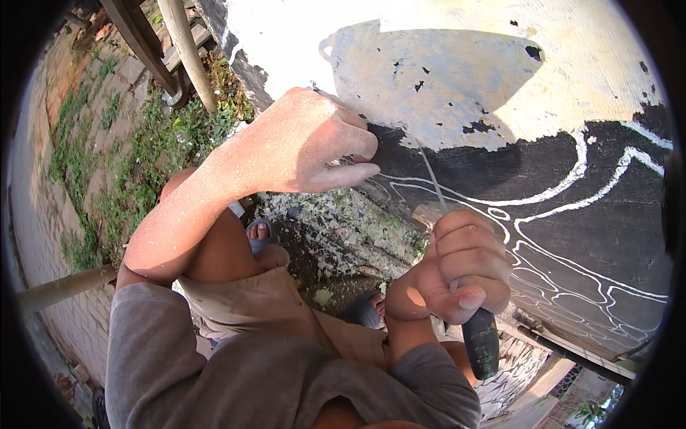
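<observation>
My right hand (468,268) is closed around the dark handle (480,347) of a hand tool with a thin, straight metal blade (432,171). The blade's tip meets the wall at the ragged line between black paint (471,171) and a pale, bare-looking patch (443,79). My left hand (332,146), dusted with white powder, is loosely curled into a fist beside the wall, left of the blade. Its thumb lies straight, and nothing shows between its fingers. White curving lines (550,193) run across the black paint. Dark specks of paint remain on the pale patch.
Pale flakes litter the ground (336,222) below the wall, around my sandalled feet (261,232). Left are weeds (161,136), paving (43,236) and a wooden pole (187,53). A dark pipe (572,350) runs at lower right. A shadow falls across the pale patch.
</observation>
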`<state>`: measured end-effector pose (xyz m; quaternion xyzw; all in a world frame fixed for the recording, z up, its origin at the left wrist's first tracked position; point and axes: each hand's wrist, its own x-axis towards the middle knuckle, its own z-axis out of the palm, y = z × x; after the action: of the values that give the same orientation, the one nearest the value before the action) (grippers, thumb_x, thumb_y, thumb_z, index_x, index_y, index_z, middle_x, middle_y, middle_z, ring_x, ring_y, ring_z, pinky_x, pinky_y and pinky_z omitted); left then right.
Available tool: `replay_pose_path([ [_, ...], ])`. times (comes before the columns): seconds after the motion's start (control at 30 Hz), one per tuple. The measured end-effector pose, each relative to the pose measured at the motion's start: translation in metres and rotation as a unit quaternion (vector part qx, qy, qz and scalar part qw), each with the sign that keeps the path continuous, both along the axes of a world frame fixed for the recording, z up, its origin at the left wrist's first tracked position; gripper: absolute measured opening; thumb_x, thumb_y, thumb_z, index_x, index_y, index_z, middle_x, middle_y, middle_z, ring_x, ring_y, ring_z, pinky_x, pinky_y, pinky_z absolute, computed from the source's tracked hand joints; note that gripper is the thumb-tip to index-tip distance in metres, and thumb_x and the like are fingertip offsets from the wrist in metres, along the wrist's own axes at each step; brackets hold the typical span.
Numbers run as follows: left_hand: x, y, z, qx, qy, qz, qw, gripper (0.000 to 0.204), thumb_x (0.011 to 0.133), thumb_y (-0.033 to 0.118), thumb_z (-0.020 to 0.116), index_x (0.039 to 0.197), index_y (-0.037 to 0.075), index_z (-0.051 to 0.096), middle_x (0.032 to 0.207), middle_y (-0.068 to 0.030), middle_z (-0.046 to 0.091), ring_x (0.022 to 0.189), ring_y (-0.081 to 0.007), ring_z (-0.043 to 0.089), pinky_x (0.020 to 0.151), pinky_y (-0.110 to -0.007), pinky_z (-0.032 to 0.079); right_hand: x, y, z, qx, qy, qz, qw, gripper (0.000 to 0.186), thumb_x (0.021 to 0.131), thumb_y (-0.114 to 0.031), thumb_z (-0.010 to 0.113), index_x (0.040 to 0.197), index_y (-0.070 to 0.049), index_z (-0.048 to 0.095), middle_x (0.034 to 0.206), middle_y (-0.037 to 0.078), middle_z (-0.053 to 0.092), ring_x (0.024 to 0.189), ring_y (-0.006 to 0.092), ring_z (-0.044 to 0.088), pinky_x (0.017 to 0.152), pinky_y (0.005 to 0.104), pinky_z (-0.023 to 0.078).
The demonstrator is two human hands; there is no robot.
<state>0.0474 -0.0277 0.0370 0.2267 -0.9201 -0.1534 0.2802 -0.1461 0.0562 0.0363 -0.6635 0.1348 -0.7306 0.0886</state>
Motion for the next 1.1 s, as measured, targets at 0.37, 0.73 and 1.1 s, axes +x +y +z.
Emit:
replay_pose_path([
  [0.37, -0.002, -0.017, 0.012, -0.396, 0.241, 0.148, 0.874, 0.089, 0.067, 0.035, 0.079, 0.14, 0.004, 0.039, 0.136, -0.0205, 0.031, 0.133, -0.0408, 0.034, 0.111, -0.056, 0.026, 0.008, 0.001, -0.006, 0.067, 0.052, 0.041, 0.996, 0.029, 0.089, -0.01, 0.062, 0.069, -0.004, 0.042, 0.049, 0.003, 0.044, 0.04, 0.0156, 0.04, 0.04, 0.0314, 0.043],
  [0.73, -0.02, -0.012, 0.016, -0.346, 0.172, 0.223, 0.895, 0.084, 0.079, 0.026, 0.07, 0.149, 0.004, 0.029, 0.154, -0.0265, 0.019, 0.145, -0.0416, 0.014, 0.115, -0.055, 0.011, 0.0, 0.004, -0.005, 0.007, 0.115, 0.06, 0.991, 0.03, 0.078, -0.001, 0.064, 0.065, -0.006, 0.038, 0.054, 0.002, 0.042, 0.044, 0.0188, 0.041, 0.044, 0.0332, 0.043],
  [1.1, -0.033, -0.015, 0.012, -0.323, 0.177, 0.234, 0.9, 0.08, 0.076, 0.03, 0.073, 0.146, 0.007, 0.04, 0.156, -0.0243, 0.011, 0.146, -0.0414, 0.008, 0.115, -0.056, 0.009, -0.006, 0.009, 0.001, -0.002, 0.15, 0.047, 0.987, 0.028, 0.077, -0.001, 0.065, 0.066, -0.006, 0.039, 0.055, 0.002, 0.043, 0.045, 0.019, 0.041, 0.044, 0.0331, 0.044],
])
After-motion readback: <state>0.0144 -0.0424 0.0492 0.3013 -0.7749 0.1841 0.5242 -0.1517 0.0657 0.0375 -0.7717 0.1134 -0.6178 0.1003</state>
